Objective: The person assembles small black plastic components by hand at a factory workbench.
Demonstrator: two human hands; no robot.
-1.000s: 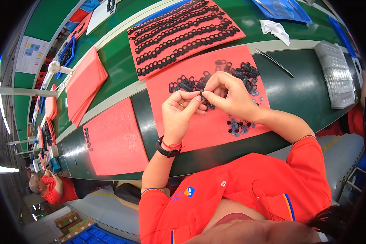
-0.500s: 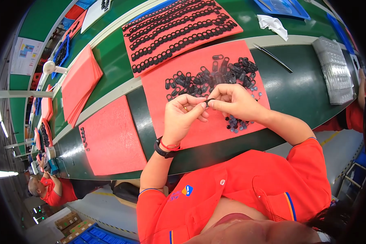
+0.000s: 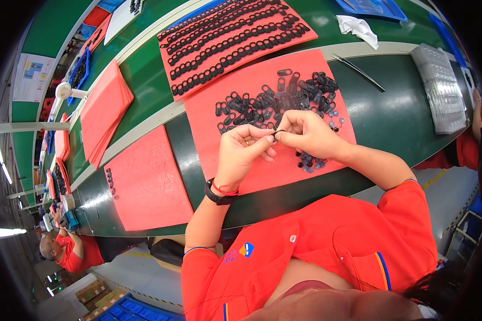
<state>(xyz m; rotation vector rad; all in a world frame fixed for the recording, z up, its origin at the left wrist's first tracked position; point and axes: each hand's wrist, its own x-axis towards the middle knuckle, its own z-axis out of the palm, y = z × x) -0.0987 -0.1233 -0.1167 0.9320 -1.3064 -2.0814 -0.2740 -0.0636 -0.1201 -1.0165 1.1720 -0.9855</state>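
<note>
Between the fingertips of both my hands is a small black oval piece with a looped end [image 3: 276,134]. My left hand [image 3: 242,152] pinches it from the left, with thumb and forefinger closed. Against its other side press the thumb and fingers of my right hand [image 3: 310,134]. The fingers cover much of the piece, so its detail is hidden. Beneath the hands lies a red foam sheet [image 3: 310,61]. Loose black looped pieces [image 3: 254,108] are heaped on it just beyond my fingers. Small round dark and grey discs [image 3: 309,162] lie scattered by my right wrist.
Behind the sheet, a red board [image 3: 168,72] carries several rows of black pieces. At left, another red sheet [image 3: 150,182] holds a short row. Tweezers [image 3: 359,72], a white cloth [image 3: 358,29] and stacked clear plastic trays [image 3: 439,91] lie to the right. Another person [image 3: 72,249] sits far left.
Both hands stay in nearly the same place, still pinching the black piece. The piece appears slightly turned between the fingertips. The whole view has shifted a little.
</note>
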